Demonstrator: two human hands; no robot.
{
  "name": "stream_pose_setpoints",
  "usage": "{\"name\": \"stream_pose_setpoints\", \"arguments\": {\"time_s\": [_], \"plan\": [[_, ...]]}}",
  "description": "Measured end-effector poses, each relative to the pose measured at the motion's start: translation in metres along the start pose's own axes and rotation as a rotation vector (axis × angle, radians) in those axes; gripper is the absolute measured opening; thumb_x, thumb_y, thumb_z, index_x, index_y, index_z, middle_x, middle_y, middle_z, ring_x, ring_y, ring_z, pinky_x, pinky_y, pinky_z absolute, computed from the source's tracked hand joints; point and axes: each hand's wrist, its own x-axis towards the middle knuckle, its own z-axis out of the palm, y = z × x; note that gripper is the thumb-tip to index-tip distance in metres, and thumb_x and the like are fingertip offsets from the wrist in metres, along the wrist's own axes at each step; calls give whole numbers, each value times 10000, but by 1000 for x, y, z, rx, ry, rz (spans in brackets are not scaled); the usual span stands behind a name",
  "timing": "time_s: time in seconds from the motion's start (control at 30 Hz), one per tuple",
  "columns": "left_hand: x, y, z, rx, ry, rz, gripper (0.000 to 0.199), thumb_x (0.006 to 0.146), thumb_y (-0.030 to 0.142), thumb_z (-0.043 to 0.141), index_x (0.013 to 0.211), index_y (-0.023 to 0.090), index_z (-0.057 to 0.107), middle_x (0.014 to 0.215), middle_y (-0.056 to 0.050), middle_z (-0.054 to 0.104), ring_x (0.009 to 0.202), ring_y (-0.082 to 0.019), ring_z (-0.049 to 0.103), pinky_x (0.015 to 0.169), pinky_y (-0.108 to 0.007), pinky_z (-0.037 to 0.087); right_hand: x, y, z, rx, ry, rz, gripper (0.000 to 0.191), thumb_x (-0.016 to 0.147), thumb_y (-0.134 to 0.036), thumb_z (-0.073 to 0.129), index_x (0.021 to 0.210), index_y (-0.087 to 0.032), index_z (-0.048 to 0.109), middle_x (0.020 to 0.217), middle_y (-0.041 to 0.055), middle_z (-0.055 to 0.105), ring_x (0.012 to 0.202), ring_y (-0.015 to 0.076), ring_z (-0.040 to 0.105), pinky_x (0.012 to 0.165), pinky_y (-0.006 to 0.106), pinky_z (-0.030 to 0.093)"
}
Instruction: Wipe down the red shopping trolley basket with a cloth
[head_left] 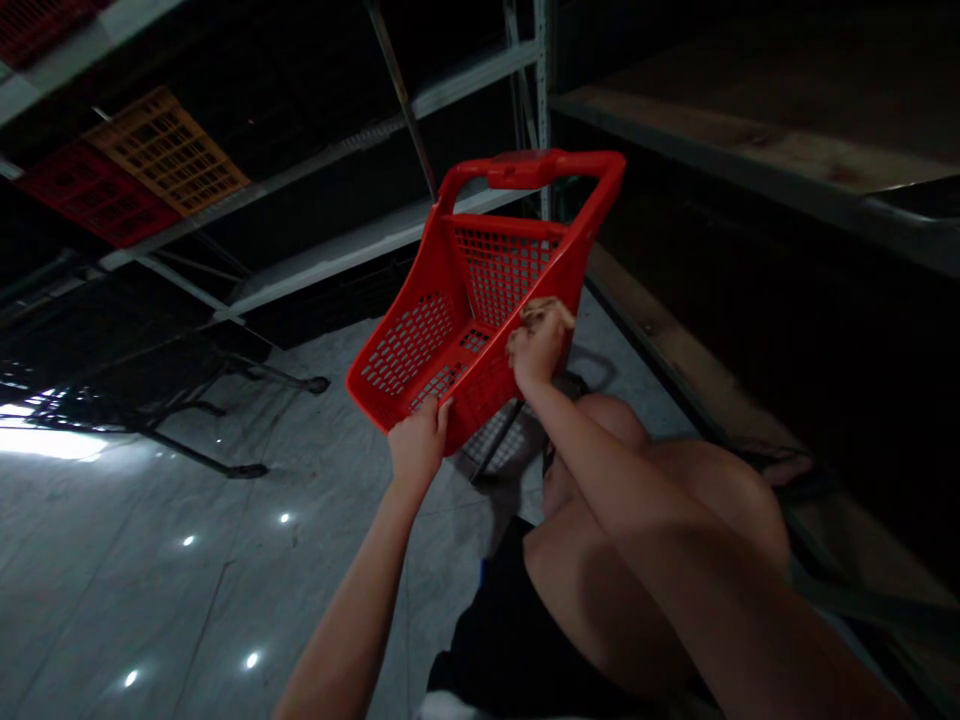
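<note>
A red plastic shopping basket cart (480, 370) with lattice walls and a raised handle stands tilted in view in front of my knees. My left hand (418, 440) grips its near rim, thumb over the edge. Beside the right side wall is my right hand (536, 350), closed around a crumpled tan cloth (547, 312) that lies at the rim. The inside of the cart shows its perforated floor and nothing lying on it. Below the basket a dark leg of its frame is partly visible.
Metal shelving (330, 250) runs along the back left, carrying a yellow crate (169, 150) and a red crate (101, 195). A dark wheeled cart frame (202, 420) stands at left on the grey tiled floor (150, 580). Wooden-edged shelves (720, 150) border the right.
</note>
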Motion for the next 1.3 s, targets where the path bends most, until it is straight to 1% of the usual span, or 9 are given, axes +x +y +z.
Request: {"name": "stream_pose_setpoints", "arguments": {"time_s": [0.1, 0.2, 0.4, 0.57, 0.7, 0.87, 0.97, 1.13, 1.3], "plan": [[9, 0, -2, -34, 23, -23, 478, 1090, 532, 292, 1153, 235, 661, 972, -115, 790, 871, -258, 756, 664, -279, 459, -40, -42, -2, 171, -64, 158, 315, 864, -166, 479, 1167, -169, 563, 1092, 175, 675, 1008, 272, 656, 868, 380, 544], [13, -1, -2, -67, 32, 4, 484, 1092, 535, 286, 1148, 233, 661, 980, -119, 788, 896, -265, 759, 670, -285, 464, -47, -61, 0, 259, -146, 192, 180, 854, -209, 521, 1032, -220, 551, 998, 131, 709, 936, 254, 668, 829, 356, 546], [-4, -6, -2, -72, -44, 163, 445, 1101, 485, 294, 1193, 213, 633, 951, -124, 779, 895, -283, 764, 685, -309, 478, 30, -26, 4, 375, -126, 547, 203, 861, -177, 502, 1052, -228, 549, 1044, 93, 736, 922, 214, 705, 830, 345, 547], [-31, -14, 1, -76, -141, 173, 426, 1099, 469, 294, 1215, 215, 616, 955, -123, 782, 875, -287, 769, 666, -319, 484, 83, 14, 5, 321, -70, 446, 306, 822, -132, 506, 1104, -211, 594, 1124, 114, 735, 1010, 228, 703, 902, 365, 528], [-32, -20, 4, -67, -125, 145, 433, 1102, 470, 291, 1207, 204, 617, 956, -123, 780, 877, -291, 766, 672, -320, 482, 51, 8, 12, 257, -228, 302, 402, 824, -106, 466, 1192, -170, 616, 1102, 141, 737, 954, 233, 705, 821, 327, 521], [-5, -22, 4, -53, -32, 138, 441, 1108, 465, 290, 1205, 191, 621, 965, -120, 780, 890, -283, 764, 683, -311, 469, -41, -36, 15, 230, -492, 353, 510, 836, -63, 479, 1328, -134, 593, 916, 84, 746, 820, 206, 709, 744, 270, 516], [12, -24, 2, -47, -2, 136, 435, 1113, 448, 297, 1202, 183, 630, 959, -121, 783, 908, -287, 766, 684, -311, 456, -69, -59, 15, 290, -556, 362, 463, 793, -46, 537, 1230, -142, 659, 847, 44, 736, 794, 188, 705, 761, 254, 528], [15, -25, 1, -68, -4, 142, 439, 1114, 451, 307, 1178, 174, 640, 997, -134, 788, 918, -283, 767, 678, -307, 438, -55, -67, 23, 394, -488, 409, 147, 852, -143, 562, 941, -199, 664, 894, 47, 728, 861, 188, 703, 844, 283, 547], [0, -19, 1, -93, -31, 167, 437, 1119, 432, 293, 1200, 176, 637, 976, -125, 787, 887, -270, 763, 677, -306, 435, -28, -48, 43, 500, -349, 482, 124, 896, -169, 460, 927, -227, 566, 893, 45, 695, 808, 196, 695, 821, 347, 553]]}}
